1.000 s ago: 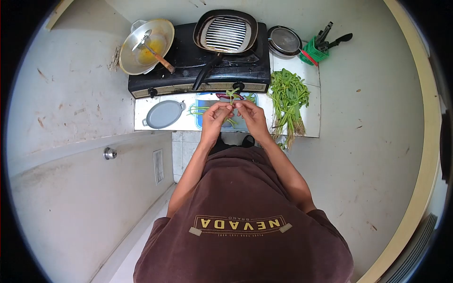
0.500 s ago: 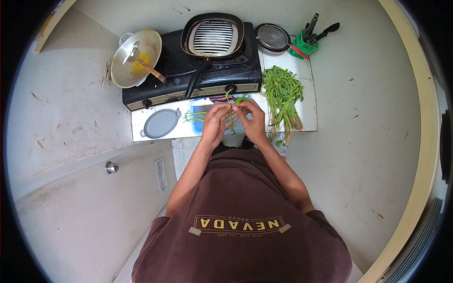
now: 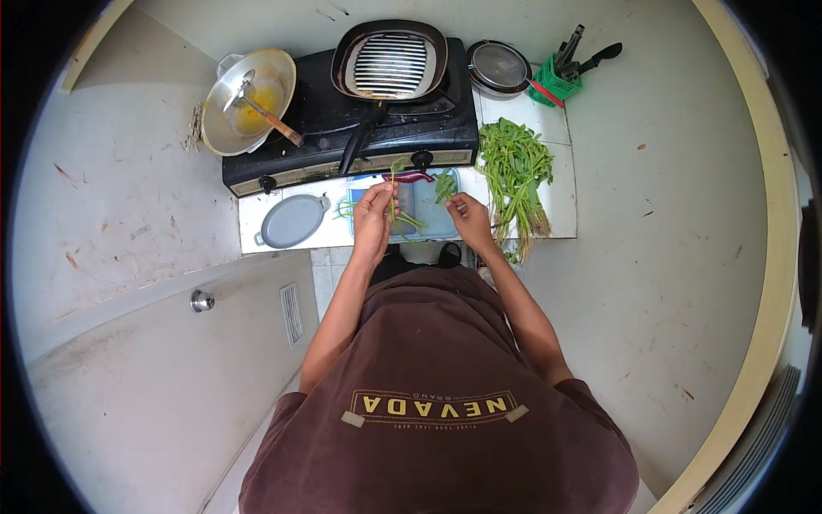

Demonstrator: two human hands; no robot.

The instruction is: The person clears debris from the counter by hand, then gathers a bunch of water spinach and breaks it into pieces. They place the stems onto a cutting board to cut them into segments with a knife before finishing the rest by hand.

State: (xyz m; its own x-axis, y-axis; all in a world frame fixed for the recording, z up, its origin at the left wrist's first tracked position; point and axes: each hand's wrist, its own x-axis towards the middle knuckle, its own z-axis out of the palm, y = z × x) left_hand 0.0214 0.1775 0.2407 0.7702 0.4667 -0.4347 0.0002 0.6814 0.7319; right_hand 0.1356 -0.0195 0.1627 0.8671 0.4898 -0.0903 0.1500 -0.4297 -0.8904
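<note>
Straight ahead, a white counter runs along the wall, and a black stove takes up most of its far side. On the stove's left burner sits a metal wok with yellow liquid and a ladle in it; a ridged grill pan sits on the right burner. To the right of the stove, a big bundle of greens lies on the counter with its roots towards the person. In front of the stove's knobs lies a blue cutting board with a few loose green stalks on it, and a grey dish rests just to its left.

The 2 hands are raised over the board, a little apart. The left hand is closed, fingertips pinched on a thin stem that sticks up past the fingers towards the stove. The right hand is closed too, thumb and fingers pinching the bottom of a leafy sprig whose leaves stand above the fingers, just left of the bundle. Between the 2 pieces, at the board's far edge, lies a small red item, possibly a peeler, though it is too small to tell.
</note>
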